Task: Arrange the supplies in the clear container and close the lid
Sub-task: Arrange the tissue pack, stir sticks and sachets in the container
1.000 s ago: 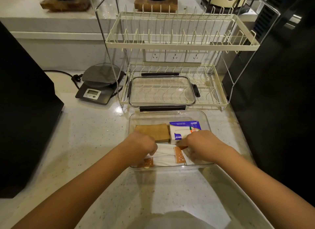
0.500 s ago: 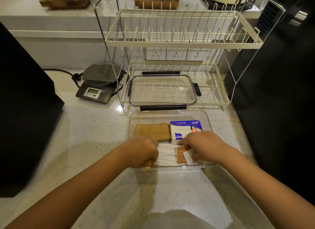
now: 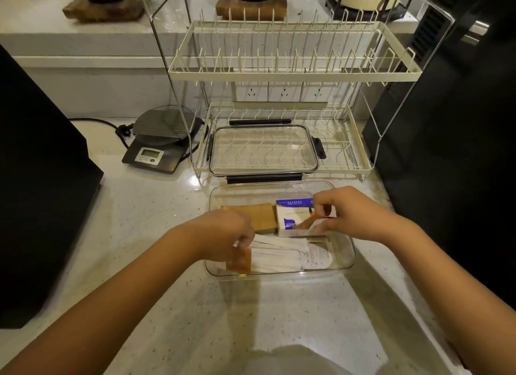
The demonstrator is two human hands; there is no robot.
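The clear container (image 3: pixel 344 265) sits open on the counter in front of me. Inside lie a brown packet (image 3: pixel 264 216), a white and blue box (image 3: pixel 290 214), white strips (image 3: pixel 276 253) and a printed white sachet (image 3: pixel 317 258). My left hand (image 3: pixel 223 235) is inside the container's left side, pinching an orange-brown bandage packet (image 3: pixel 238 260) upright. My right hand (image 3: pixel 346 212) is raised over the box, holding a thin orange and white packet (image 3: pixel 310 225) at a slant. The clear lid (image 3: pixel 262 151) with black clips lies on the dish rack's lower tier.
A cream two-tier dish rack (image 3: pixel 293 75) stands behind the container. A kitchen scale (image 3: pixel 156 148) with a cord sits at the back left. Large black appliances flank the counter: one on the left (image 3: pixel 36 179), one on the right (image 3: pixel 452 137). A white tray edge (image 3: pixel 413 332) lies near me.
My right hand has lifted from the container's front right up over the box, carrying a packet. My left hand has stayed at the left, now holding a packet upright.
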